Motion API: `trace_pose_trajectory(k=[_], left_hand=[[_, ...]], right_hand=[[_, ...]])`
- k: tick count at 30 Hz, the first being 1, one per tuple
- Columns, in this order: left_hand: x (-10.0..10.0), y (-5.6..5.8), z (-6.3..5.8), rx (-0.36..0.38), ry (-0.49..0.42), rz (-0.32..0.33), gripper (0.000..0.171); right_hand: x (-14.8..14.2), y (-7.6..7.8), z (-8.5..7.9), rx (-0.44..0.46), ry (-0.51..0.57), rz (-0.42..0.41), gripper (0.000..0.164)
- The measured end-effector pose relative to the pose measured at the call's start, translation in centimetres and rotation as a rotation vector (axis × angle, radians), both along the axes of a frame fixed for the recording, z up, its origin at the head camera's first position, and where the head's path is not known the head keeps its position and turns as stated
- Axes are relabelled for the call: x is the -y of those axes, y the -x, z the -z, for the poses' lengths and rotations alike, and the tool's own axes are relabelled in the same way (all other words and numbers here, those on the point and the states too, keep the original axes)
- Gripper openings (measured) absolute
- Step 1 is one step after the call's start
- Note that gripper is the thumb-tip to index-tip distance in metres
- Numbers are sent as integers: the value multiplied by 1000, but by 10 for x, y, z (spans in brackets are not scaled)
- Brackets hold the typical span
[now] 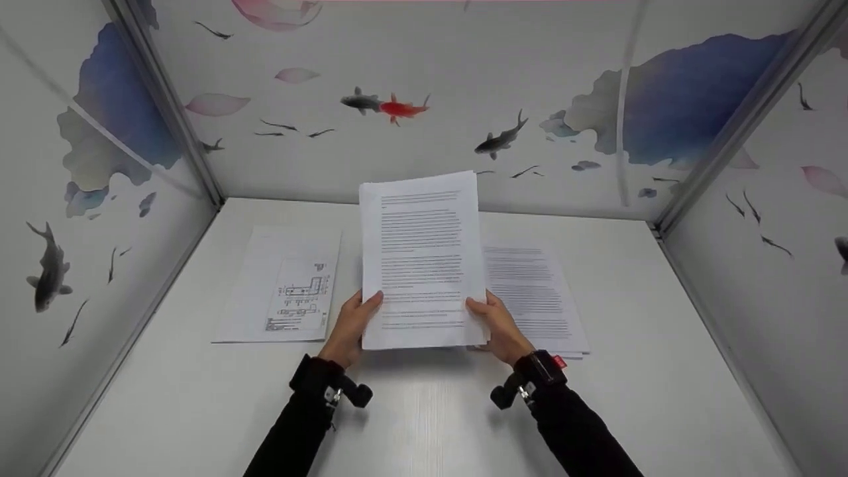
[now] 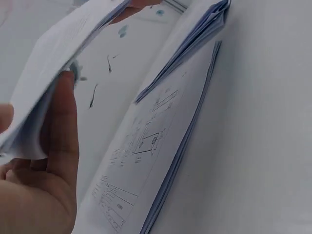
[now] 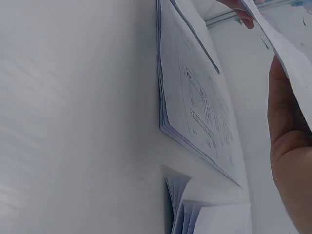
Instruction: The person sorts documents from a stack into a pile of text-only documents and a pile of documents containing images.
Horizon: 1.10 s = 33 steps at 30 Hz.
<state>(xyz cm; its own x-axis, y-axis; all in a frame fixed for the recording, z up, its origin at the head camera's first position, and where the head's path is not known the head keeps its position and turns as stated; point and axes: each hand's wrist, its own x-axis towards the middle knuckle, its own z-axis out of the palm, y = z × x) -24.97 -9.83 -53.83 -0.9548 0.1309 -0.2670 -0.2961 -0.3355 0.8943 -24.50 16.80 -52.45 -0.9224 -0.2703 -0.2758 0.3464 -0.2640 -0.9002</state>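
Upright in front of me, a stack of printed paper (image 1: 424, 258) is held between both hands, its text side facing me. My left hand (image 1: 348, 324) grips its lower left edge, thumb on the front and fingers behind. On the lower right edge my right hand (image 1: 507, 328) pinches it the same way. In the left wrist view the held sheets (image 2: 63, 48) bend slightly, showing layered edges. The right wrist view has the right hand (image 3: 292, 161) under the sheets (image 3: 287, 53), with the other hand's fingers at the top.
On the white table (image 1: 424, 424) a paper stack with a line drawing (image 1: 298, 291) lies left, a text stack (image 1: 536, 298) right. The right wrist view shows another drawing stack (image 3: 195, 87) between two piles, one with splayed sheets (image 3: 185, 214). Patterned walls (image 1: 424, 59) enclose the table.
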Motion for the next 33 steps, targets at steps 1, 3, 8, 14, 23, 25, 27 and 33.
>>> trace_pose_trajectory(k=[1,3,8,14,23,25,27,33], left_hand=[[-1,0,1,14,-33,13,50],[-6,0,3,9,-46,15,48],[-25,-4,6,-178,150,-62,39],[-40,-11,-4,-342,267,-110,34],[-43,-15,4,-376,187,151,44],[-42,-17,3,-354,148,209,46],[-42,-19,4,-304,122,243,48],[-49,-19,14,-296,225,255,37]], right_hand=[[-2,0,-1,-11,2,-15,41],[-6,-1,-1,-30,11,-32,43],[-7,-4,2,-85,-43,-17,50],[-10,-7,11,-148,-132,11,47],[-27,-8,13,-86,-12,107,42],[-32,-8,12,-51,22,141,42],[-38,-9,11,-19,46,165,41],[-52,-8,9,-17,-14,173,37]])
